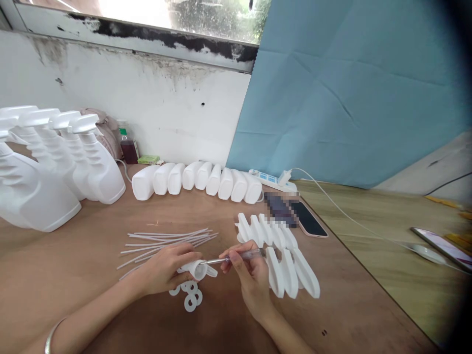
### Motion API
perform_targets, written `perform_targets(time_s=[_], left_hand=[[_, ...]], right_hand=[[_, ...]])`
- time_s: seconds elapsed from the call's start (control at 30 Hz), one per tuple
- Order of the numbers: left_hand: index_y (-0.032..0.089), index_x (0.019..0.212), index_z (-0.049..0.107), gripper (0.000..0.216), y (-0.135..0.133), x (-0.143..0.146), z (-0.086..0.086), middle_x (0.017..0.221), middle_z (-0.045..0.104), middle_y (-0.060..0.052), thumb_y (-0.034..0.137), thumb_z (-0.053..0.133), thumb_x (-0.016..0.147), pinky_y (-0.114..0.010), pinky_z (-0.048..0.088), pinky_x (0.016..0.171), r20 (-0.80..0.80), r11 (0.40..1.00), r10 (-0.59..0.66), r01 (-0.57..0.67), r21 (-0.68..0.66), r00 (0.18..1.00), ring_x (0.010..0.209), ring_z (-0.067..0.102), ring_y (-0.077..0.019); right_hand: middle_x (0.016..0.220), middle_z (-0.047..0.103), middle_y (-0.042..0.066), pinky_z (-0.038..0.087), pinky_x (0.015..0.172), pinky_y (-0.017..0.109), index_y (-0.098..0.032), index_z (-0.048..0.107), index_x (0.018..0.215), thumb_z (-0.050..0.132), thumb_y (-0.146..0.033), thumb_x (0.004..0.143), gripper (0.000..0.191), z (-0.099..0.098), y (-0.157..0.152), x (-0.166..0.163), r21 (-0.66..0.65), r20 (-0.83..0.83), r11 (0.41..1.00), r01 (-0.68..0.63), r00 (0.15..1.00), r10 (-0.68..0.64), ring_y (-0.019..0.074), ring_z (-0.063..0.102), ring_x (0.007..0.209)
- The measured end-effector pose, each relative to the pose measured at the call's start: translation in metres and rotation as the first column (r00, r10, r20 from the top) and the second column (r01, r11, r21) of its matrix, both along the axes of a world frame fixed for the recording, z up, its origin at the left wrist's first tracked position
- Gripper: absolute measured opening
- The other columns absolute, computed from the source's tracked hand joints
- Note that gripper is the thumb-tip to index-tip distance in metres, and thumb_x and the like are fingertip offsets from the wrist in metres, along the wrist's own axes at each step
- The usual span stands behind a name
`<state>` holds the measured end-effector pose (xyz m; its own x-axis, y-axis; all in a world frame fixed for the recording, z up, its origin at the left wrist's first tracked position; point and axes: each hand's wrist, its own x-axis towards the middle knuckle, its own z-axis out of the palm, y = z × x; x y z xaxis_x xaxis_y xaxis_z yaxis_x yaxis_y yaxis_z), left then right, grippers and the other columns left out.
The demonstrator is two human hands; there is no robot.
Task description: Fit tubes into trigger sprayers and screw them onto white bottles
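Note:
My left hand (177, 265) is closed around a white plastic spray head (199, 270), its round open end turned to the right. In my right hand (250, 270) is a screwdriver (216, 261) with a clear handle, held between thumb and fingers. The metal tip reaches the opening of the spray head; how far inside it goes I cannot tell. Several white ring washers (191, 302) lie just below my left hand. Thin white dip tubes (158, 241) are spread behind that hand. White curved plastic shells (291, 273) lie in two rows beside my right hand.
Assembled white spray bottles (96, 167) stand at the left. A row of white bottles or covers (206, 178) lines the wall. Farther right are a phone (309, 219), a power strip (271, 181) with a cable, and a second table (368, 216). A dark-liquid bottle (129, 150) stands behind.

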<state>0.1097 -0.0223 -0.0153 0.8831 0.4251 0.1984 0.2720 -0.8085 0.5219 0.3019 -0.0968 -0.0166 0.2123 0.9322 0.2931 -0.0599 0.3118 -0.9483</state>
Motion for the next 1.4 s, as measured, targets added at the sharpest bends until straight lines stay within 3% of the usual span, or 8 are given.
perform_targets(time_s=[0.27, 0.57, 0.8, 1.0, 1.1, 1.23, 1.4], left_hand=[[0.021, 0.120, 0.045, 0.041, 0.004, -0.003, -0.010, 0.105, 0.052, -0.009, 0.009, 0.041, 0.081, -0.029, 0.042, 0.079, 0.046, 0.983, 0.038, -0.045, 0.176, 0.998, 0.092, 0.049, -0.0177], [0.023, 0.113, 0.053, 0.036, 0.007, -0.003, -0.013, 0.109, 0.051, -0.010, 0.009, 0.043, 0.081, -0.033, 0.041, 0.073, 0.092, 0.891, 0.156, -0.180, 0.416, 0.983, 0.084, 0.045, -0.0191], [0.024, 0.110, 0.056, 0.039, 0.006, -0.002, -0.014, 0.111, 0.052, -0.009, 0.006, 0.043, 0.077, -0.032, 0.040, 0.069, 0.122, 0.850, 0.176, -0.214, 0.482, 0.977, 0.081, 0.043, -0.0189], [0.024, 0.108, 0.056, 0.037, 0.007, -0.002, -0.012, 0.106, 0.055, -0.008, 0.008, 0.044, 0.078, -0.030, 0.038, 0.068, 0.157, 0.822, 0.283, -0.324, 0.469, 0.946, 0.084, 0.046, -0.0190], [0.022, 0.110, 0.055, 0.034, 0.007, -0.003, -0.010, 0.105, 0.056, -0.008, 0.010, 0.044, 0.079, -0.031, 0.039, 0.070, 0.188, 0.824, 0.329, -0.379, 0.421, 0.925, 0.085, 0.049, -0.0194], [0.019, 0.111, 0.052, 0.031, 0.006, -0.002, -0.007, 0.103, 0.057, -0.007, 0.018, 0.049, 0.080, -0.030, 0.041, 0.074, 0.234, 0.863, 0.393, -0.444, 0.239, 0.889, 0.088, 0.053, -0.0189], [0.018, 0.103, 0.051, 0.023, 0.004, 0.001, -0.004, 0.098, 0.059, -0.006, 0.030, 0.047, 0.083, -0.027, 0.044, 0.074, 0.283, 0.874, 0.476, -0.484, -0.048, 0.833, 0.086, 0.056, -0.0172]], right_hand=[[0.077, 0.060, 0.000, 0.050, 0.058, 0.026, -0.022, 0.042, 0.082, 0.048, -0.021, 0.084, 0.007, -0.005, -0.004, -0.003, 0.074, 0.077, 0.995, -0.060, 0.996, 0.054, 0.0105, 0.059, 0.062], [0.078, 0.060, 0.001, 0.051, 0.057, 0.026, -0.022, 0.043, 0.083, 0.048, -0.020, 0.084, 0.005, -0.011, -0.006, -0.003, 0.137, 0.167, 0.990, 0.032, 0.984, -0.055, 0.0107, 0.059, 0.060], [0.079, 0.058, 0.003, 0.051, 0.060, 0.028, -0.021, 0.045, 0.083, 0.049, -0.021, 0.082, 0.004, -0.014, -0.006, -0.001, 0.110, 0.354, 0.994, 0.015, 0.934, -0.054, 0.0130, 0.060, 0.066], [0.072, 0.057, 0.002, 0.048, 0.058, 0.027, -0.020, 0.047, 0.079, 0.048, -0.024, 0.082, 0.005, -0.011, -0.006, -0.002, 0.054, 0.514, 0.998, 0.033, 0.856, -0.056, 0.0128, 0.058, 0.062], [0.068, 0.057, 0.000, 0.046, 0.057, 0.026, -0.020, 0.047, 0.076, 0.048, -0.025, 0.082, 0.009, -0.013, -0.006, 0.000, 0.059, 0.561, 0.993, 0.107, 0.819, -0.121, 0.0123, 0.057, 0.058], [0.061, 0.055, -0.001, 0.042, 0.054, 0.024, -0.020, 0.047, 0.072, 0.048, -0.026, 0.082, 0.012, -0.015, -0.007, 0.004, 0.113, 0.607, 0.965, 0.237, 0.753, -0.256, 0.0121, 0.055, 0.053], [0.056, 0.053, -0.002, 0.040, 0.052, 0.025, -0.020, 0.042, 0.067, 0.044, -0.026, 0.084, 0.018, -0.012, -0.004, 0.003, 0.115, 0.700, 0.967, 0.227, 0.673, -0.241, 0.0117, 0.054, 0.049]])
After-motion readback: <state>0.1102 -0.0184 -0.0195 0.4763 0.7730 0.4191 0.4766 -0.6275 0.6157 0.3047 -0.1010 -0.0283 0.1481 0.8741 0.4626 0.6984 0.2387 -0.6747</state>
